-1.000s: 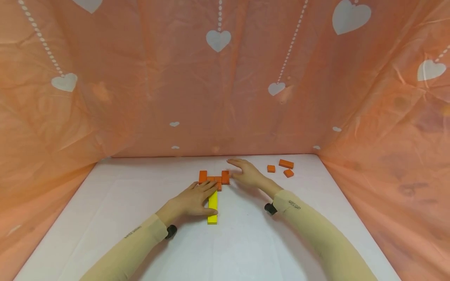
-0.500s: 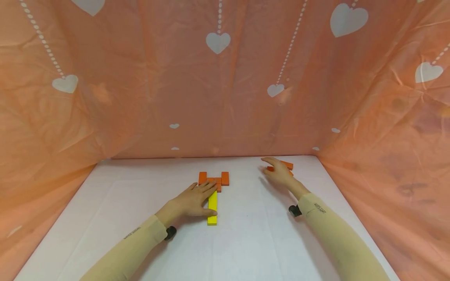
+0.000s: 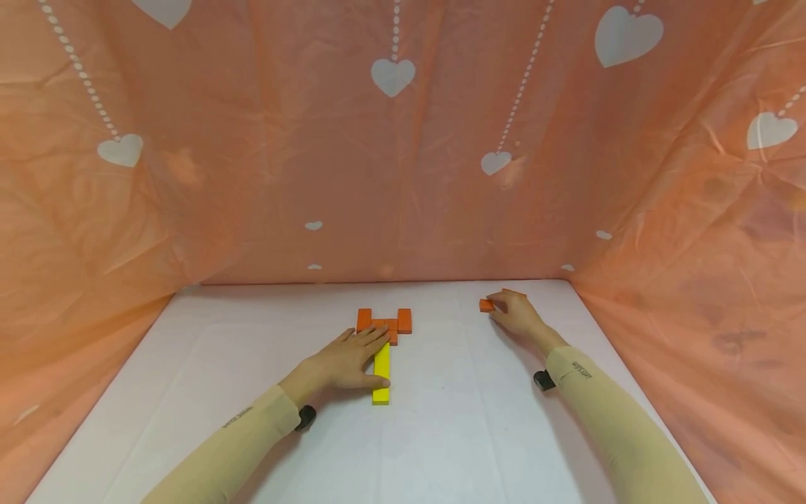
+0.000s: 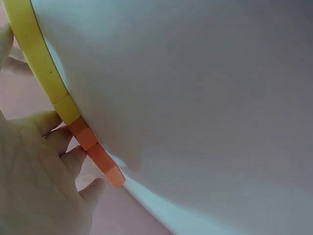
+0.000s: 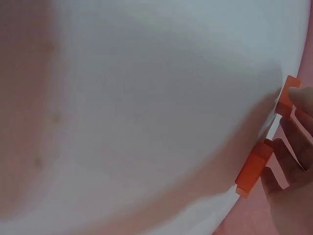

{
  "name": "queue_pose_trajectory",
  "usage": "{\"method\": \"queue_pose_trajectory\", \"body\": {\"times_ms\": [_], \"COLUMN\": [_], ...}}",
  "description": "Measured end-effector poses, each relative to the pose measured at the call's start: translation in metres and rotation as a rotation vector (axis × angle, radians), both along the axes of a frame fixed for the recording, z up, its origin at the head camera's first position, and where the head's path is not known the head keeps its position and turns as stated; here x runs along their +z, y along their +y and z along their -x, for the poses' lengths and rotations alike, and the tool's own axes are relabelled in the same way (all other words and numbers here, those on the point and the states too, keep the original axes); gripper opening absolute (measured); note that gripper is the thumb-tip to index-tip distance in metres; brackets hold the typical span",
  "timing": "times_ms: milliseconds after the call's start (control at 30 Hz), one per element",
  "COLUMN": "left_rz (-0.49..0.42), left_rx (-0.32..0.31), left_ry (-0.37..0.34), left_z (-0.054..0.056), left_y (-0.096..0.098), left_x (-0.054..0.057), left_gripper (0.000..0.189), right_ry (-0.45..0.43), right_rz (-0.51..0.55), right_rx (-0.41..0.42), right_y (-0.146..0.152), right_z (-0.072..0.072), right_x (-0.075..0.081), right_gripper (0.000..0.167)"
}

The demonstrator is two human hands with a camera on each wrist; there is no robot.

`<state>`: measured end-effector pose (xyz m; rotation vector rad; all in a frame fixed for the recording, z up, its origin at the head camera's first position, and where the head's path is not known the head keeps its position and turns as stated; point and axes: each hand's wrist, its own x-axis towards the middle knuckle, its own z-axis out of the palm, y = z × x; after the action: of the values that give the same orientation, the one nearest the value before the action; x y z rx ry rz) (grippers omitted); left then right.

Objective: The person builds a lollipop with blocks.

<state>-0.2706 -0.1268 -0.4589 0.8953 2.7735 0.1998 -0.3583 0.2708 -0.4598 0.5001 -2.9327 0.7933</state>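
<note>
The left hand [image 3: 343, 360], fingers spread, rests on the yellow block [image 3: 382, 358] and the orange pieces [image 3: 404, 320] at its fingertips. Near the far table edge, the right hand [image 3: 520, 320] pinches a small orange block [image 3: 485, 306], other orange blocks [image 5: 253, 169] under it. Open tabletop [image 3: 443, 406] separates the hands.

Head view: above, facing forward-down, farther off. Wrist views: close on left hand [image 4: 41, 176], right hand [image 5: 297, 193]. Shared: tabletop [image 3: 441, 434].

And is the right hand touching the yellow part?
No, the right hand is at an orange block, with white table between it and the yellow part.
</note>
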Motion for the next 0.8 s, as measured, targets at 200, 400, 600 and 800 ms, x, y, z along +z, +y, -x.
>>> {"method": "queue_pose_trajectory", "body": {"times_ms": [200,400,600,800], "left_rz": [0.006,0.007,-0.003,0.004], "left_rx": [-0.002,0.004,0.001,0.002], "left_ry": [-0.001,-0.003,-0.015,-0.013], "left_z": [0.0001,0.0,-0.001,-0.0018], "left_y": [0.0009,0.0008,0.0006,0.0], "left_x": [0.0005,0.0007,0.0029,0.0032], "left_gripper": [0.1,0.099,0.098,0.098], "right_ry": [-0.004,0.002,0.017,0.025], "right_rz": [-0.01,-0.015,-0.021,-0.002], "right_rx": [-0.018,-0.041,-0.058,-0.062], "right_y": [-0.0008,-0.003,-0.0049,-0.006], "right_z": [-0.0006,-0.0005,0.0003,0.0009], "right_x": [-0.0005,-0.0005,-0.0014,-0.0027], "right_gripper": [0.035,0.033,0.032,0.032]}}
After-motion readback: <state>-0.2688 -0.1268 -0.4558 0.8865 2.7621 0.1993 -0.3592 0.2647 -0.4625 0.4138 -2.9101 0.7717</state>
